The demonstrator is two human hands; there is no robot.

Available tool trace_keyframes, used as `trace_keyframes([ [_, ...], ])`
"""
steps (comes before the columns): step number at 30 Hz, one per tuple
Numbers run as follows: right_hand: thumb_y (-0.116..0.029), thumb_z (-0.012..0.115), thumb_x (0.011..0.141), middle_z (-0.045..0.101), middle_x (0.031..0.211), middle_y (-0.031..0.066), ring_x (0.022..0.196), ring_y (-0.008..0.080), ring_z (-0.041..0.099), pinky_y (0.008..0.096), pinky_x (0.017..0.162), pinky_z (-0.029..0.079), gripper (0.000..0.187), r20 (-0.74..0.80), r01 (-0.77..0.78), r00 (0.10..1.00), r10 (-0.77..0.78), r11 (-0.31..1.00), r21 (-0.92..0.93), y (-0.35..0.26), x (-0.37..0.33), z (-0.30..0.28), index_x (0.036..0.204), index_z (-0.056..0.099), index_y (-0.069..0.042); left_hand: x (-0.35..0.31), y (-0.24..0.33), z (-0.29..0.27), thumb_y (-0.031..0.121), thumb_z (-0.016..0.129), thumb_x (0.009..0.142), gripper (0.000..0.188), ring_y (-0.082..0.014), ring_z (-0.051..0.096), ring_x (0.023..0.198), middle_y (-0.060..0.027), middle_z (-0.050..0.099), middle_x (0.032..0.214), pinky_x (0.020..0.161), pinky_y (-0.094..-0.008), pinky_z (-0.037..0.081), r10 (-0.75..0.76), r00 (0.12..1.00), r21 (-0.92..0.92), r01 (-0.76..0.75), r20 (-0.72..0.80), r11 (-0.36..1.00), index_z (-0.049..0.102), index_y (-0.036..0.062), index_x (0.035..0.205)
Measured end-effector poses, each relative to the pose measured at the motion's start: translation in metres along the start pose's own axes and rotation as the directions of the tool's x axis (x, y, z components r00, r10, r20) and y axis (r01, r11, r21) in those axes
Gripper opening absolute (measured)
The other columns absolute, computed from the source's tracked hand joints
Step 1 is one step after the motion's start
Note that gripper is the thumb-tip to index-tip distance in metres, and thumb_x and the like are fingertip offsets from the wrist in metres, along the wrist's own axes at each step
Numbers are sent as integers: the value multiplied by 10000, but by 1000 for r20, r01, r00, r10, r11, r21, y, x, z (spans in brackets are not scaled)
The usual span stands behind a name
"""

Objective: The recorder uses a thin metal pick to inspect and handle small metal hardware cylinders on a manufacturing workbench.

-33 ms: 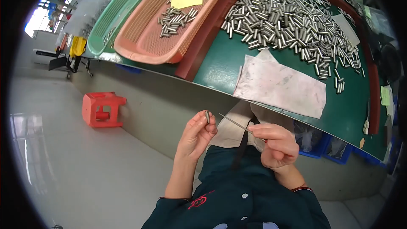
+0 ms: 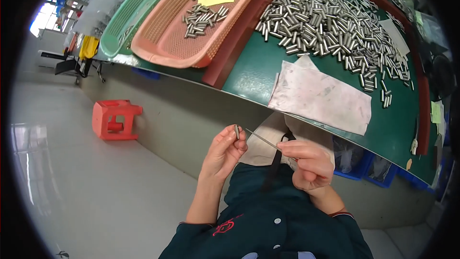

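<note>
Between the thumb and fingers of my left hand is a small metal pin, short and cylindrical, held upright. My right hand is closed around the rear of a thin metal rod tool; my fingers cover its back end. The rod slants up to the left, and its tip stops just short of the pin, apart from it. Both hands are in front of my lap, below the bench edge. A pinkish-white cloth lies folded at that edge, above my right hand.
Many similar pins lie heaped on the green bench, bordered by a dark red rail. Left of it stand a pink basket, holding pins and a yellow paper, and a green basket. A red stool is on the floor.
The rod's tip and the pin are slightly closer together. The bench and baskets sit a little differently in view, as the camera has shifted. Both grips are the same.
</note>
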State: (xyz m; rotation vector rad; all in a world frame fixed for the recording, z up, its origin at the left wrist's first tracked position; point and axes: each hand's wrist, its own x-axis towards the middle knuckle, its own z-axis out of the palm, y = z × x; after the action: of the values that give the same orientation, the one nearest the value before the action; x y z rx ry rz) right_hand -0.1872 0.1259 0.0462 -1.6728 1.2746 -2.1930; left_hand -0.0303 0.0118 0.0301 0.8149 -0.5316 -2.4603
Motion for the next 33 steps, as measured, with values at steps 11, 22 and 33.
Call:
trace_keyframes([
  [11,-249,400,896,599,801,189,707,318,625,352,570,514,219,130,-38,990,47,997,-70,7,-3,31,900,402,-30,-9,0,-25,106,535,833,140,-89,485,662,-45,553,792,628,-213,394,-58,997,-96,63,50,993,522,21,943],
  [22,-196,466,878,608,833,190,692,297,627,331,561,510,180,245,-75,964,103,990,-120,4,-2,35,903,452,-18,-11,6,-31,89,554,826,116,-123,506,683,-73,559,806,648,-231,434,88,996,78,-89,11,993,543,16,916],
  [33,-125,495,866,615,762,183,671,263,627,311,571,511,143,54,-18,998,28,985,-174,5,-16,28,857,490,17,-11,1,-25,125,565,822,156,-109,474,657,-60,560,794,626,-228,372,-1,990,-10,3,139,1000,535,15,928],
])
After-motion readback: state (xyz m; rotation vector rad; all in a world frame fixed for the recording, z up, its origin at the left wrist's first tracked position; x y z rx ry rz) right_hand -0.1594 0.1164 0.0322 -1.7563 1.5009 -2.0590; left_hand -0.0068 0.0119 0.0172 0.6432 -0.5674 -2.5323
